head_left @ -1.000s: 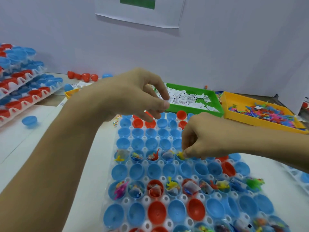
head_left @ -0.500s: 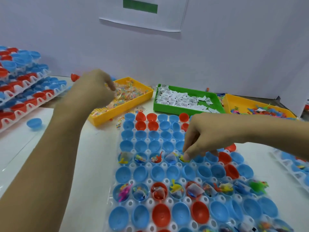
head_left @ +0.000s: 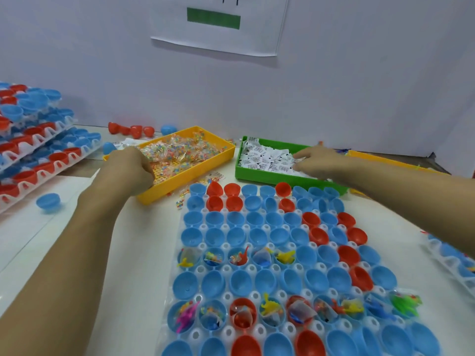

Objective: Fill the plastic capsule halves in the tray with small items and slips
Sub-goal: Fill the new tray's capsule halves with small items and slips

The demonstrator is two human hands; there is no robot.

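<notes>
Far left, stacked trays (head_left: 38, 160) of red and blue capsule halves sit piled against the wall, and one loose blue half (head_left: 48, 202) lies on the white table (head_left: 133, 253) just in front of them. Next over, my left hand (head_left: 129, 168) is down in the near left corner of the yellow bin (head_left: 180, 181), fingers curled under among the little clear packets of coloured beads (head_left: 180, 152); whether I've actually got one pinched, I cannot tell, the knuckles hide it. A few packets are spilled on the table beside the bin. Behind it, loose red halves (head_left: 131, 129) and a blue one rest by the wall.

Centre, right in front of me, the white tray (head_left: 226, 246) holds rows of blue and red capsule halves (head_left: 257, 219), open side up. One row across the middle has five filled cups on its left part, with small toys and slips (head_left: 262, 256) poking out; a nearer row is filled almost all the way across. The rows between and beyond are bare cups.

Moving right, the green bin (head_left: 259, 176) is packed with white printed paper slips (head_left: 264, 156). My right hand (head_left: 316, 160) reaches into its right end, fingers bent down onto the slips, touching them; a grip I can't confirm. Past that wrist, a second yellow bin (head_left: 385, 160) edge shows, and at far right another tray of halves (head_left: 452, 258).
</notes>
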